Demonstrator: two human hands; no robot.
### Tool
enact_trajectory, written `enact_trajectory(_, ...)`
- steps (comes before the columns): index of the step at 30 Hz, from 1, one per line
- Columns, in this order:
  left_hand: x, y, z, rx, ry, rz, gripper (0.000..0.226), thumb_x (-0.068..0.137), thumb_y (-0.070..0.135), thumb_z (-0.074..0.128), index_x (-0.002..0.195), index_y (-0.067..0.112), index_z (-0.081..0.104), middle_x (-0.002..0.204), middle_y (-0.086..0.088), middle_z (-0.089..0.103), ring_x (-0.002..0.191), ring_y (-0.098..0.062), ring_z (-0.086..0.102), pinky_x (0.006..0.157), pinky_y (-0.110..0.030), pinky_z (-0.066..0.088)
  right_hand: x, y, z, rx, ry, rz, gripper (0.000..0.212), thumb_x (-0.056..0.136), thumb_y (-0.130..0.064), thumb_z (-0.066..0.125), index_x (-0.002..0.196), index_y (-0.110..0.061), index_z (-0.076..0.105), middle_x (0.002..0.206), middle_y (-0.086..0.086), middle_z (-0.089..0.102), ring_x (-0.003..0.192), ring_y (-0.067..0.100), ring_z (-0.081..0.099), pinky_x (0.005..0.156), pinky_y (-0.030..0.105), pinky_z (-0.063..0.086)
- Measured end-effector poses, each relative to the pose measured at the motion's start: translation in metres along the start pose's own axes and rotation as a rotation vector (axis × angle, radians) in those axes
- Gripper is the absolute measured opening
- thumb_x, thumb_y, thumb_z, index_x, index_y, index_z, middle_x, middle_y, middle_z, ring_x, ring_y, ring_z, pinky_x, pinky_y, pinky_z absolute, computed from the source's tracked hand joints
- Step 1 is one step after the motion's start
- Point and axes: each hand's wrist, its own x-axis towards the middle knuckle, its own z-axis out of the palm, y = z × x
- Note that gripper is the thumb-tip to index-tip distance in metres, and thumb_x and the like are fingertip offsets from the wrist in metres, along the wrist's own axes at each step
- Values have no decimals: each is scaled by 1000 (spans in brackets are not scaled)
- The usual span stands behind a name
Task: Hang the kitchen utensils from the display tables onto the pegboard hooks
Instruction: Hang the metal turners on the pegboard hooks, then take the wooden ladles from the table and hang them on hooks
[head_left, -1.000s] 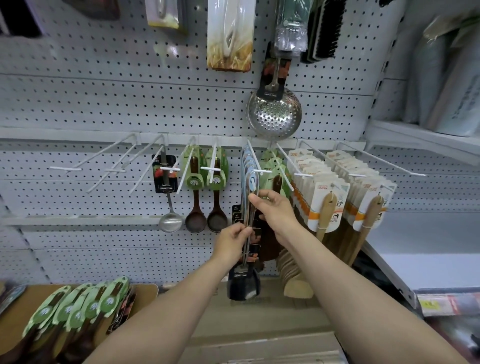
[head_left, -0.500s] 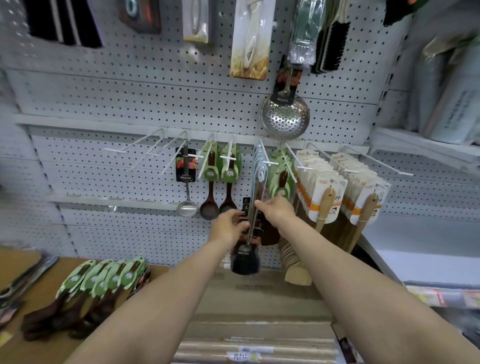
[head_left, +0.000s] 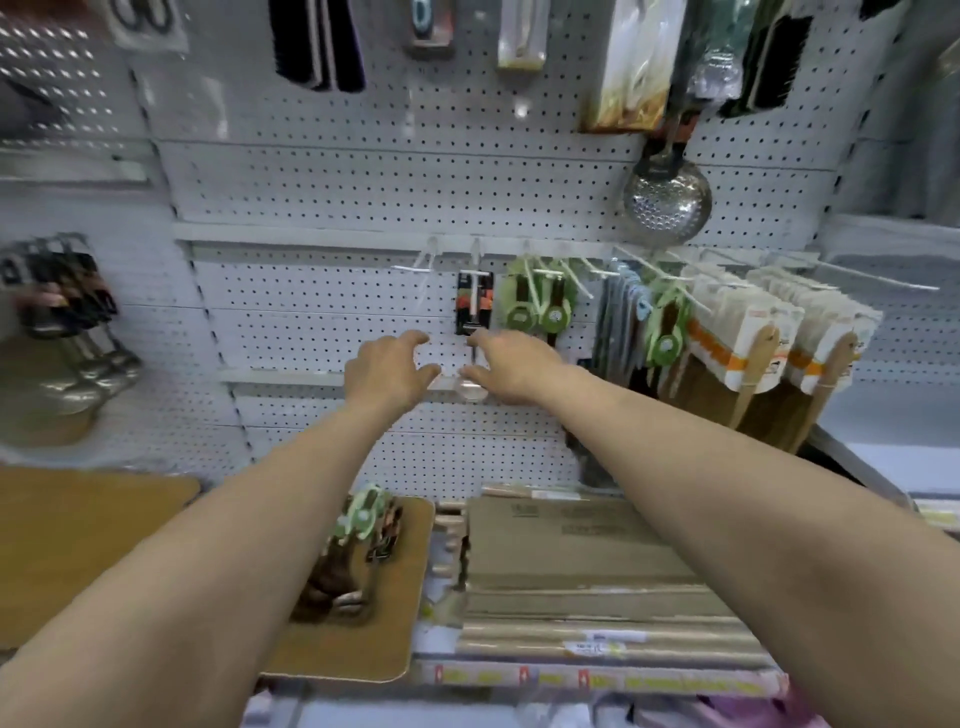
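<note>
pegboard (head_left: 363, 187): behind | ladle (head_left: 472, 332): hangs between both hands | utensil pile (head_left: 358, 551): on table (head_left: 363, 644), below

Both arms stretched toward a white pegboard (head_left: 332, 197), left hand (head_left: 387, 371) and right hand (head_left: 514, 366) spread empty, steel ladle (head_left: 472, 332) hung between them, boxed utensils (head_left: 358, 551) piled on a wooden table (head_left: 363, 660).

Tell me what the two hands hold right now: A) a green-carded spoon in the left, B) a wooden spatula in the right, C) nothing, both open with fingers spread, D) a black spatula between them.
C: the left hand and right hand are both open and empty, fingers spread, in front of the pegboard by the hanging metal ladle.
</note>
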Motion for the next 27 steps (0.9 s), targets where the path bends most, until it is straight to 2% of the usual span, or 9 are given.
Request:
enact_trajectory(3, 0, -65, -34, 42, 13, 1, 52, 94, 53, 56, 141, 33, 48, 133, -6, 60, 126, -31, 51, 95, -45, 47, 22, -64, 0, 30, 24, -33, 61, 101, -55, 45, 149, -19, 39, 148, 10, 51, 132, 32, 51, 99, 43, 47)
enact_trajectory(7, 2, -144, -73, 88, 23, -3, 52, 93, 54, 57, 140, 33, 49, 132, -6, 59, 124, -31, 51, 92, -43, 46, 50, -143, 5, 53, 47, -29, 64, 99, -57, 49, 148, -17, 40, 146, 12, 52, 132, 32, 50, 103, 44, 46)
enact_trajectory(13, 11, -233, -108, 116, -4, -7, 52, 92, 55, 57, 140, 35, 48, 133, -6, 59, 124, -30, 52, 93, -44, 47, 85, -230, 10, 84, 70, 3, 64, 99, -54, 50, 150, -17, 37, 147, 11, 48, 135, 31, 46, 103, 45, 42)
enact_trajectory(17, 18, -279, -109, 81, -25, -4, 53, 93, 54, 58, 140, 33, 48, 135, -7, 58, 123, -31, 53, 95, -47, 49, 108, -268, 25, 84, 43, -1, 64, 99, -54, 50, 149, -17, 38, 148, 10, 48, 136, 29, 44, 102, 44, 43)
enact_trajectory(23, 28, -344, -79, 14, -95, -63, 52, 90, 50, 63, 136, 29, 52, 122, -9, 65, 111, -32, 59, 91, -46, 50, 151, -302, 72, 102, -56, -14, 61, 100, -51, 50, 149, -17, 39, 145, 10, 48, 131, 30, 47, 97, 42, 43)
enact_trajectory(27, 35, -396, -44, -8, -158, -152, 54, 91, 51, 62, 139, 29, 50, 131, -6, 62, 120, -31, 56, 93, -45, 50, 185, -312, 129, 134, -170, -14, 62, 102, -51, 48, 150, -13, 37, 146, 13, 48, 132, 33, 47, 100, 42, 43)
